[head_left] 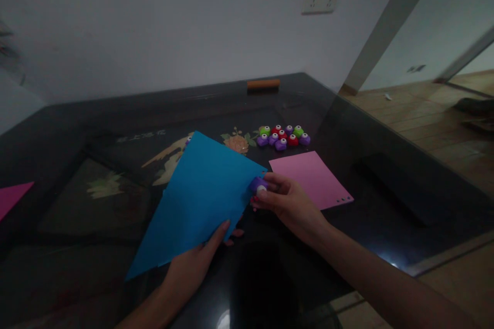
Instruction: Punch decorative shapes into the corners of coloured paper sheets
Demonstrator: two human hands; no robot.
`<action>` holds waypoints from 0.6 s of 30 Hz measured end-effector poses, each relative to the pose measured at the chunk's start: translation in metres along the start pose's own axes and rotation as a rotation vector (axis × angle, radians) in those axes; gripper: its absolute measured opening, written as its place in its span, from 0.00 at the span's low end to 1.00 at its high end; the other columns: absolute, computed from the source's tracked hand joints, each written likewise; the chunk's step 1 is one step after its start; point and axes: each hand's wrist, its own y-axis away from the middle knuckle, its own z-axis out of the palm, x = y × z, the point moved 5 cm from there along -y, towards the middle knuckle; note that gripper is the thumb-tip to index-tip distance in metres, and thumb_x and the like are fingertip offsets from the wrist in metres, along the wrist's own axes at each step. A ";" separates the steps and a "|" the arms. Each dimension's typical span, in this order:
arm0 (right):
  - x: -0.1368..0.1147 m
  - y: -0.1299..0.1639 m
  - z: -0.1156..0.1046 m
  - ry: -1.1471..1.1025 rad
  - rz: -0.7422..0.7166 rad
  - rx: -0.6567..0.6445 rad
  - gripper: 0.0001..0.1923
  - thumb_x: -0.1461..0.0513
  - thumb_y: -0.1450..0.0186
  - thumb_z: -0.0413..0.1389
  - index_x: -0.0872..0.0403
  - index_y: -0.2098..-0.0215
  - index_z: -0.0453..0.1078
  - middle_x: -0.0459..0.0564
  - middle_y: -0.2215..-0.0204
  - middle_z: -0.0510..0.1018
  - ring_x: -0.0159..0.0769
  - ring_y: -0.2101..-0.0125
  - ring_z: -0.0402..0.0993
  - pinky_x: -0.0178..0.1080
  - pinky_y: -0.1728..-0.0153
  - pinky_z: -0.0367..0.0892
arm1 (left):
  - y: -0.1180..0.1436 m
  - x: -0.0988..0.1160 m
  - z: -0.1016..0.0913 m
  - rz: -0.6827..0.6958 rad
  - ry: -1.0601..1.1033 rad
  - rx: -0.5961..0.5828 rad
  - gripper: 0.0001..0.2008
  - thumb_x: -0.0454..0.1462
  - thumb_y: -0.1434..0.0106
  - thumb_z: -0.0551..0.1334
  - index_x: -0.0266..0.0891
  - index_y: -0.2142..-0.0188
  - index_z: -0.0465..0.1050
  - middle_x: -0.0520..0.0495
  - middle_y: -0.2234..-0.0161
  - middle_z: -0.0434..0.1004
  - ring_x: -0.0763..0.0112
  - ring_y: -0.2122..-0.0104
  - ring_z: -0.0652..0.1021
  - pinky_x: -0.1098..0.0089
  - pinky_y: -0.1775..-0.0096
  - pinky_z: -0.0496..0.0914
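Observation:
A sheet of blue paper (208,190) is held tilted above the dark table, its lower edge pinched in my left hand (200,254). My right hand (287,198) grips a small purple craft punch (258,185) with a white button. That punch sits at the right corner of the blue sheet, where a small notch or hole shows. Little reddish-pink bits hang just under the punch; I cannot make out what they are. To the right, a pink sheet (309,180) lies flat with several small cut-outs along its near edge.
Several purple, red and green punches (281,136) stand grouped beyond the pink sheet. An orange-brown roll (263,84) lies near the wall. A black flat object (393,187) rests at the right, and a magenta sheet (13,196) at the far left. The table's right edge drops to the floor.

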 end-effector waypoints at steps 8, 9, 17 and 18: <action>0.002 -0.002 0.000 -0.019 -0.017 -0.016 0.15 0.65 0.52 0.67 0.55 0.66 0.72 0.43 0.72 0.76 0.28 0.71 0.74 0.35 0.65 0.72 | -0.002 0.000 -0.001 0.005 -0.026 -0.016 0.18 0.51 0.43 0.56 0.46 0.65 0.79 0.49 0.65 0.82 0.57 0.60 0.79 0.58 0.45 0.61; 0.002 -0.002 0.000 -0.021 -0.017 -0.015 0.15 0.65 0.52 0.67 0.55 0.66 0.72 0.43 0.72 0.76 0.28 0.71 0.74 0.35 0.65 0.72 | -0.002 0.001 0.000 -0.015 -0.023 -0.028 0.19 0.51 0.42 0.55 0.45 0.66 0.79 0.49 0.66 0.82 0.57 0.60 0.79 0.58 0.45 0.62; 0.004 -0.002 0.004 -0.027 -0.017 -0.040 0.16 0.64 0.51 0.67 0.55 0.65 0.71 0.43 0.70 0.76 0.29 0.70 0.73 0.37 0.63 0.71 | 0.002 0.005 0.003 -0.043 0.011 -0.037 0.18 0.51 0.43 0.56 0.44 0.72 0.79 0.50 0.69 0.82 0.58 0.63 0.79 0.60 0.50 0.66; 0.004 -0.002 0.004 -0.024 -0.018 -0.038 0.15 0.64 0.51 0.67 0.55 0.65 0.71 0.43 0.70 0.75 0.29 0.70 0.73 0.37 0.63 0.71 | 0.003 0.006 0.002 -0.046 0.020 -0.014 0.18 0.51 0.43 0.57 0.44 0.73 0.78 0.50 0.69 0.82 0.58 0.64 0.79 0.60 0.51 0.67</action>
